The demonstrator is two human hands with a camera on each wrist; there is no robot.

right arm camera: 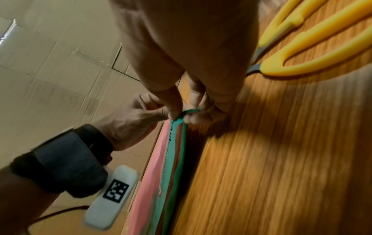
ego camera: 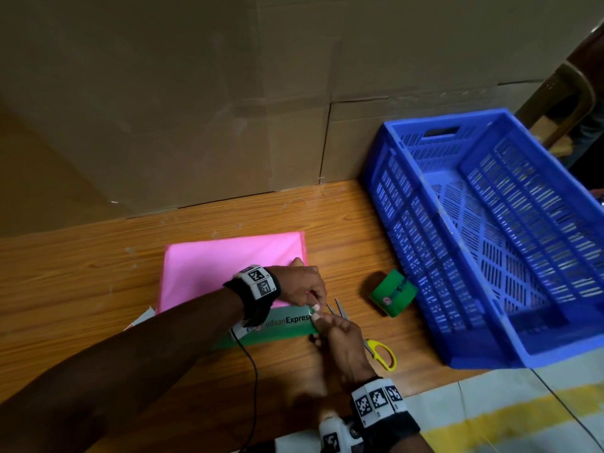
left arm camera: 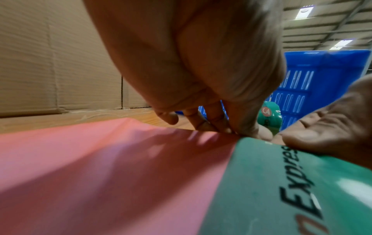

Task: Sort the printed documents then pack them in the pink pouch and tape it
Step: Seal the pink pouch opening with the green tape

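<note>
Now, nearest the camera, the right hand (ego camera: 343, 335) comes in from six o'clock, its grip pinched on the end of the green tape strip (ego camera: 277, 325) at the pouch's right corner. My read is that it folds the loose end round the edge so the seal holds. Just above it, at about twelve o'clock from that hand, the left hand (ego camera: 302, 286) has its fingertips (left arm camera: 203, 125) curled down and nipping the same tape end, likely pinning it so the strip stays flat while the other hand works. Both grips are clenched on the tape, neither released.

The strip, printed with black lettering, runs along the near edge of the pink pouch (ego camera: 228, 266), which lies flat on the wooden worktop (ego camera: 81, 279). A white corner of paper (ego camera: 145, 317) peeks out at the pouch's nine o'clock side; whether it is a document left out, I cannot tell. What is inside the pouch is hidden.

At three o'clock of the hands lie the yellow-handled scissors (ego camera: 380, 353), blades pointing up towards the pouch, close by for cutting. A little further, around two o'clock, the green tape roll (ego camera: 394, 292) rests on the worktop. Beyond that, the blue crate (ego camera: 408, 204) sits tilted at the right, with nothing visible inside it. Farthest back, cardboard sheets (ego camera: 196, 93) wall off the scene.
</note>
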